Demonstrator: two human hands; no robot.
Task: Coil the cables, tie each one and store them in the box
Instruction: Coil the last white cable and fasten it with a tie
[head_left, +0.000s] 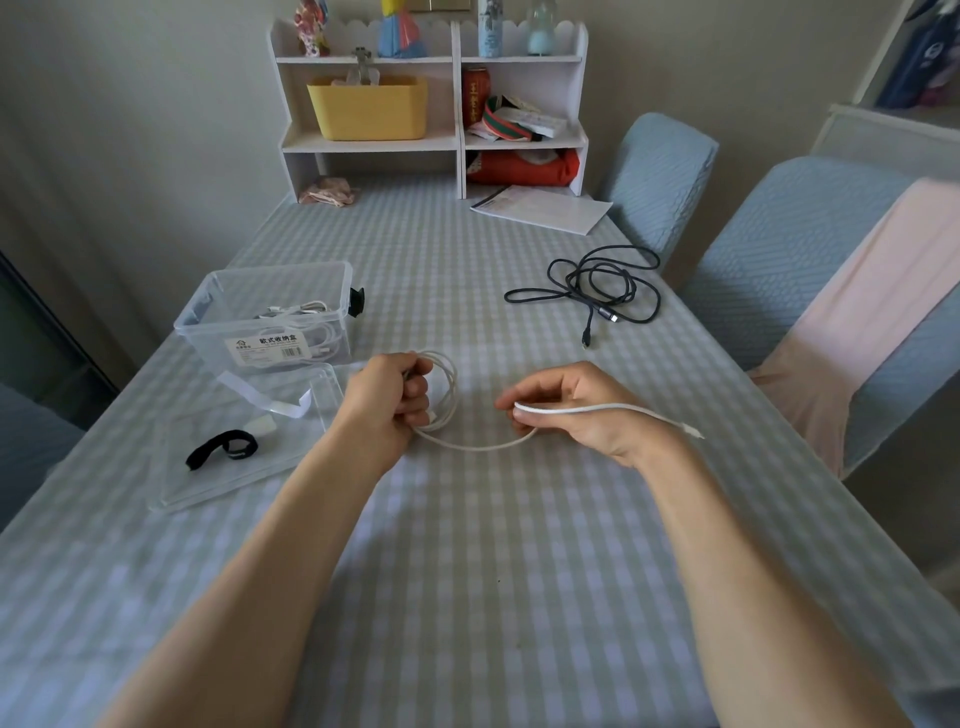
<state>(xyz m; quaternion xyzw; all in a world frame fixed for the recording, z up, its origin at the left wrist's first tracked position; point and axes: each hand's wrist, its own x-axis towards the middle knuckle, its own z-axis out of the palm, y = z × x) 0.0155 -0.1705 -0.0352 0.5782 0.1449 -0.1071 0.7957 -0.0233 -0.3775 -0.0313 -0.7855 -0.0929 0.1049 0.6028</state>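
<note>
winding is the step here, i'd say: the left hand (392, 397) has its fingers curled tight round a bundle of loops of the white cable (470, 446), holding the coil steady just above the table (467, 571), while the right hand (569, 410) pinches the free run between thumb and fingertips, likely to feed the next loop across. one slack arc sags between the two hands, and the tail with its plug sticks out past the right wrist, so there's a bit left to wind. the clear box (270, 317) sits just left of the coil, open, with white cables already inside; its lid (244, 457) lies in front of it with a black strap (222, 448) on top, close to the left hand for tying. a dark cable (597, 288) lies loose and tangled further back on the right, well apart, not in the way. nothing blocks the path to the box.
</note>
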